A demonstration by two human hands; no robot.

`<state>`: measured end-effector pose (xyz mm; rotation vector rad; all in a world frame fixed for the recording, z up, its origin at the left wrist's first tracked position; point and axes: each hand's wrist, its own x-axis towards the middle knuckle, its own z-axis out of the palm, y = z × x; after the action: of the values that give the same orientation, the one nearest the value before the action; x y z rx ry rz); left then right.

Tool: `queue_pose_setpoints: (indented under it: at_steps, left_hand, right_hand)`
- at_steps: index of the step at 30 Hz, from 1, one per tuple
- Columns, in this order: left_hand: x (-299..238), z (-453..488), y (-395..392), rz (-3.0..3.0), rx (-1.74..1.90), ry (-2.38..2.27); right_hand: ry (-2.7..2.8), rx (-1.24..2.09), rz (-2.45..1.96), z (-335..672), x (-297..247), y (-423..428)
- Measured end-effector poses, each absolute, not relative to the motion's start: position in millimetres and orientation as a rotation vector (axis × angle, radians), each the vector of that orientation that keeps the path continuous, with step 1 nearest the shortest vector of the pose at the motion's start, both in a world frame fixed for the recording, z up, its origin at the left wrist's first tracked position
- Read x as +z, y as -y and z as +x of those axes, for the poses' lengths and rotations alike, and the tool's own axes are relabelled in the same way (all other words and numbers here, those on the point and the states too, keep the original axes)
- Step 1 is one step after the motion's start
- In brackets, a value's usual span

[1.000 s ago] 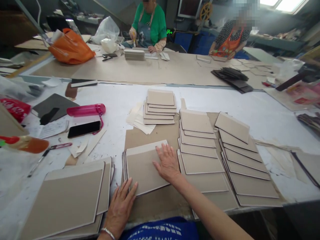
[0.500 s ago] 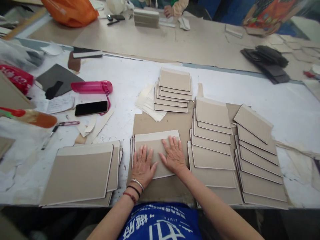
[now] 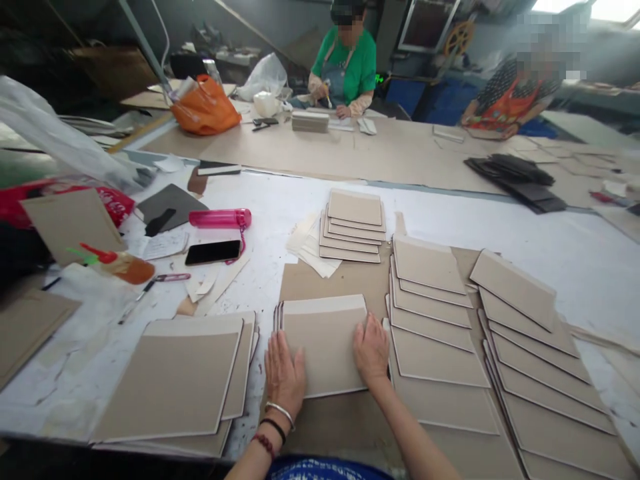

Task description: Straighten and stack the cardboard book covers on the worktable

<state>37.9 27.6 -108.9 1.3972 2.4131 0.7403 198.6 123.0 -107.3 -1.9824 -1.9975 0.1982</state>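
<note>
A small stack of grey-brown cardboard panels [image 3: 325, 337] with white edges lies on a brown sheet [image 3: 330, 283] in front of me. My left hand [image 3: 284, 373] lies flat on the stack's near left corner, fingers stretched out. My right hand [image 3: 371, 350] rests on the stack's right edge, fingers together and curled slightly over it. To the right, two fanned rows of like panels [image 3: 430, 310] [image 3: 535, 353] overlap each other. Another pile of panels [image 3: 353, 223] sits farther back.
A larger pile of boards [image 3: 180, 380] lies at my left. A black phone [image 3: 213, 252], pink bottle [image 3: 220, 219], glue bottle [image 3: 117, 263] and paper scraps sit on the white table [image 3: 525, 227]. Two people work at the far table, beside an orange bag [image 3: 205, 107].
Both hands have slid apart to the stack's left corner and right edge. The camera has tilted up, showing the far table and people again.
</note>
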Motion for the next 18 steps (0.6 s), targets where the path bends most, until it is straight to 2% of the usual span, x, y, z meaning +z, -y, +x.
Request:
queue_pose_setpoints:
  at_steps: [4, 11, 15, 18]
  left_hand:
    - [-111.9, 35.9, -22.4, 1.090, 0.779, -2.312]
    - [-90.5, 39.9, -22.3, 1.094, 0.876, -2.144]
    - [-82.6, 33.3, -22.1, 0.844, 1.045, -2.003]
    - [-80.7, 25.6, -20.4, 0.811, 1.041, -1.956]
  right_hand:
    - [1.915, 0.454, -1.969, 202.4, -110.0, -129.7]
    - [1.896, 0.694, -1.934, 210.5, -107.5, -133.8]
    - [2.014, 0.380, -1.946, 196.1, -85.8, -118.5]
    - [2.313, 0.144, -1.712, 170.2, -74.6, -92.2]
